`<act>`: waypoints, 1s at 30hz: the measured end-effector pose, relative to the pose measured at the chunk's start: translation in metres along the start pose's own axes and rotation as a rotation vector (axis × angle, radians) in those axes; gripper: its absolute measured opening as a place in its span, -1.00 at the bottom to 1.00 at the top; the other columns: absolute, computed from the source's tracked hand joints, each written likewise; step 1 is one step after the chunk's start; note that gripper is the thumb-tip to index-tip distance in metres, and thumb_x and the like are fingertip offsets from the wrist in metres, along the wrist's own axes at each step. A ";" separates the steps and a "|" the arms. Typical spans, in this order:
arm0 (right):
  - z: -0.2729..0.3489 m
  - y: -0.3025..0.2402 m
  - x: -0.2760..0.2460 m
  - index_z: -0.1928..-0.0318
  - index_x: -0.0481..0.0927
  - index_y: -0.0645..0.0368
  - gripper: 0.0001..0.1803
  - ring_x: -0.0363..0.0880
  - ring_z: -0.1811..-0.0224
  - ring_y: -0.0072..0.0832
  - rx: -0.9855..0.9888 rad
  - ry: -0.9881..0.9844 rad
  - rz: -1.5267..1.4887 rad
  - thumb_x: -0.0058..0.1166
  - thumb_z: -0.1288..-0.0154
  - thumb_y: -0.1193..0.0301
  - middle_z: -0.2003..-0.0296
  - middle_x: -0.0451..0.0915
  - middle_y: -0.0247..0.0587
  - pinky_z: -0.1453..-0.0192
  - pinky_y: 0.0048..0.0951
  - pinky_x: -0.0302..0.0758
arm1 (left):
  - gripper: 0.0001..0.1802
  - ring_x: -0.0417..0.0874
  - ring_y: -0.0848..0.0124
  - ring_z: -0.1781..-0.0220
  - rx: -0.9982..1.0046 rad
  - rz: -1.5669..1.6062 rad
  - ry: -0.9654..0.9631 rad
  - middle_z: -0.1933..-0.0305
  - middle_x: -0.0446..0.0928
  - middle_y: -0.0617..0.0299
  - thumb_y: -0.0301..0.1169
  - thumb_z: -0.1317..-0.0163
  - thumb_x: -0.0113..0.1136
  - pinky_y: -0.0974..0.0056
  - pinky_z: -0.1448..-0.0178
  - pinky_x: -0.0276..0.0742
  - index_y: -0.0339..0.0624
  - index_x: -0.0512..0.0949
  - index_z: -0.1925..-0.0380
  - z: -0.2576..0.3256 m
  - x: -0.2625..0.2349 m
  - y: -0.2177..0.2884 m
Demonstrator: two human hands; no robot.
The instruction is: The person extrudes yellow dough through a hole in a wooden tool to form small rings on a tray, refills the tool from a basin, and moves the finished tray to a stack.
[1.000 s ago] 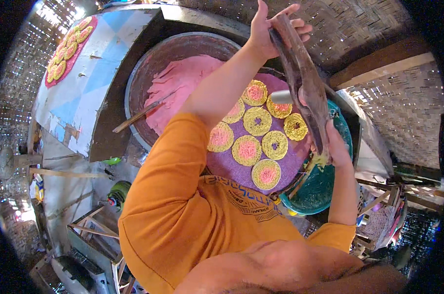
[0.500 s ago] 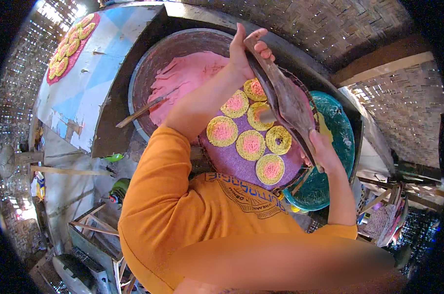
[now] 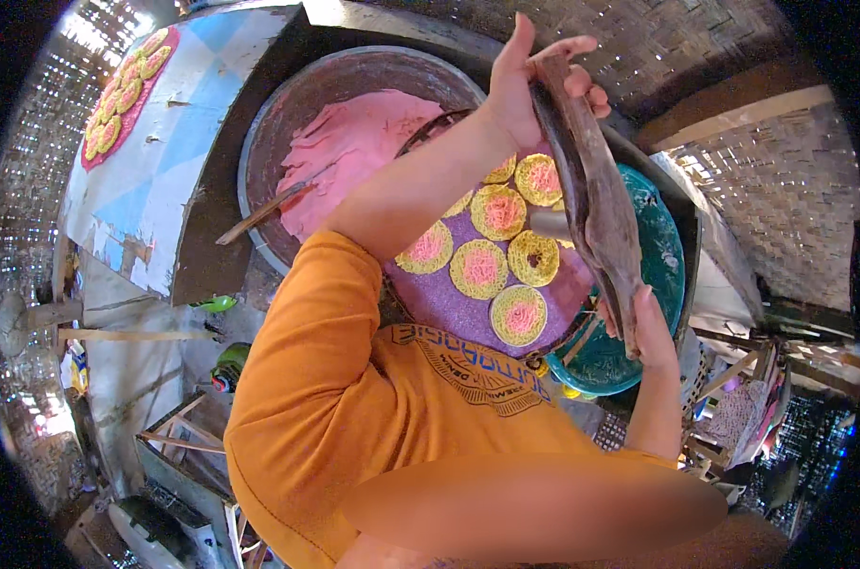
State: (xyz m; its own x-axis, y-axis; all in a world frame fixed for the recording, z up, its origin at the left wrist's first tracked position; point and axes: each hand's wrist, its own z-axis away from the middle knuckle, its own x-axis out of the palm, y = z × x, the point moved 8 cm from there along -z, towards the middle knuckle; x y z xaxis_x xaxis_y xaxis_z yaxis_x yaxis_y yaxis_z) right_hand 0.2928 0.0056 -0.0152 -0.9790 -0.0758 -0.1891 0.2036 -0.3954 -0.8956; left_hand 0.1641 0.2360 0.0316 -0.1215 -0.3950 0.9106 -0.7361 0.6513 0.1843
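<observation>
In the head view, the left hand [image 3: 530, 90] grips the upper end of a long, dark, curved husk-like scoop [image 3: 591, 199], thumb raised and fingers curled around its edge, while the right hand [image 3: 650, 327] closes around the lower tip, fingers wrapped tight. The scoop hangs slanted above a purple round tray [image 3: 449, 303] that carries yellow-rimmed pink-centred crackers [image 3: 479, 268], and the tray sits across a teal basin [image 3: 662, 275]. Held only at its two ends, the scoop could twist or slip if either grip loosens, and I judge it would then drop onto the soft discs and smear or tear them; a tilt could also spill whatever lies in its hollow, which is hidden from here. Just behind the tray, a large metal basin [image 3: 259, 152] holds pink batter [image 3: 345, 142] with a wooden stick [image 3: 259, 213] leaning on its rim, near enough for an elbow to knock. To the left, a blue-and-white patterned sheet [image 3: 155, 180] bears a red tray of crackers [image 3: 122, 90]. The orange shirt [image 3: 335, 398] carries a dark printed emblem across the chest. No packages or signs can be made out.
</observation>
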 end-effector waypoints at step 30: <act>0.001 0.005 -0.066 0.42 0.42 0.17 -0.43 0.31 0.72 -0.62 0.094 0.335 0.270 -0.35 -0.28 -0.10 0.68 0.39 -0.34 0.67 -0.60 0.26 | -0.31 0.30 0.36 0.66 -0.036 -0.110 0.181 0.78 0.18 0.37 0.32 -0.09 -0.25 0.14 0.30 0.31 -0.08 0.44 0.22 -0.050 -0.039 -0.052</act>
State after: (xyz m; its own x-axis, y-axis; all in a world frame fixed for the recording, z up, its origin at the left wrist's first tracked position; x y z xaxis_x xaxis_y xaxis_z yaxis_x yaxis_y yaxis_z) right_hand 0.3581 0.0076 -0.0069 -0.8316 0.1068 -0.5450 0.4349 -0.4850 -0.7587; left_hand 0.2405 0.2505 0.0047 0.0819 -0.3442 0.9353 -0.7134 0.6350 0.2962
